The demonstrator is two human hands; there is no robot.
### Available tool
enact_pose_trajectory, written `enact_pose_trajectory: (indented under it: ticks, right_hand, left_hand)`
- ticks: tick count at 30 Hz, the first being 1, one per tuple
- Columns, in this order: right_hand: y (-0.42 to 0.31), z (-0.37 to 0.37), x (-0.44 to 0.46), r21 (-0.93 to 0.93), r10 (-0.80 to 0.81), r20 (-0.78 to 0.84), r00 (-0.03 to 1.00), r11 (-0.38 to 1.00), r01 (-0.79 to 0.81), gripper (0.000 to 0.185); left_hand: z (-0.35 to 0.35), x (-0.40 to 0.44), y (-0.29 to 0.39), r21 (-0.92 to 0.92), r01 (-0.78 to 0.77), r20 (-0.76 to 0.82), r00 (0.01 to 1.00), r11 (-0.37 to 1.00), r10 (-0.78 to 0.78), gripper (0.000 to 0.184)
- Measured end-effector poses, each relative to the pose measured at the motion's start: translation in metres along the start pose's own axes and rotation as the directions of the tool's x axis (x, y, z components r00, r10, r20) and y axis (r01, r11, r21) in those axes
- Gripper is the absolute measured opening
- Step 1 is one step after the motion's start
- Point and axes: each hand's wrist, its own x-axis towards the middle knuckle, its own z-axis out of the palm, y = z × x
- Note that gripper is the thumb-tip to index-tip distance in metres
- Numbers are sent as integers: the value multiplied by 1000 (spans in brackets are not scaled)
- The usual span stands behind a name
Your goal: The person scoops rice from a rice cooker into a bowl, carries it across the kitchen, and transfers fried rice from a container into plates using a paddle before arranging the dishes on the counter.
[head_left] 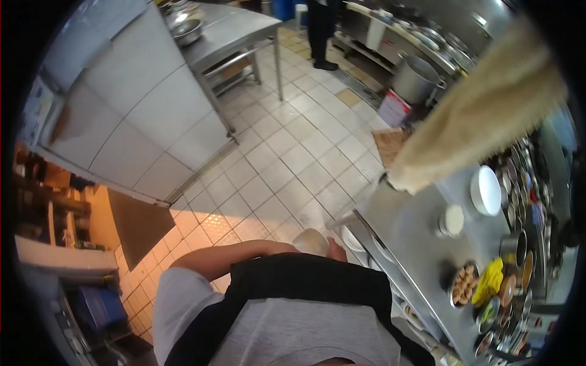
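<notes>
A pale, rounded container (311, 242) is just in front of the black apron, between my two hands. My left hand (287, 247) is at its left side, with the fingers hidden from view. At the container's right side, my right hand (336, 249) is partly visible, closed against it. The apron hides the lower part of both hands. To the right stands a steel counter (403, 226) with a white bowl (486, 190) and a white round container (452, 221) on it.
A beige cloth-like object (482, 110) crosses the upper right. Food bowls (465, 284) line the counter. A large pot (416, 79) sits on a box beyond. A person (321, 33) stands at the back. A steel table (238, 27) adjoins the tiled wall (146, 116).
</notes>
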Motion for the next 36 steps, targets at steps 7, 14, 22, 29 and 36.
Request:
enact_pose_trajectory:
  ticks: [7, 14, 22, 29, 36]
  right_hand:
    - [-155, -78, 170, -352, -588, -396, 705, 807, 475, 45]
    - [-248, -226, 294, 293, -262, -553, 791, 827, 480, 42]
    - [-345, -294, 442, 678, -421, -320, 849, 525, 515, 43]
    - [-415, -324, 550, 570, -618, -113, 778, 600, 560, 43]
    - [-457, -389, 630, 592, -517, -135, 845, 642, 487, 40]
  left_hand:
    - [-81, -103, -17, 542, 404, -605, 796, 737, 8, 44]
    - [-223, -72, 58, 501, 436, -727, 681, 748, 89, 45]
    - [-393, -88, 133, 77, -1, -917, 392, 997, 71, 55]
    - [-526, -69, 179, -216, -670, -963, 265, 710, -43, 45]
    - [-670, -48, 214, -160, -551, -965, 262, 819, -12, 33]
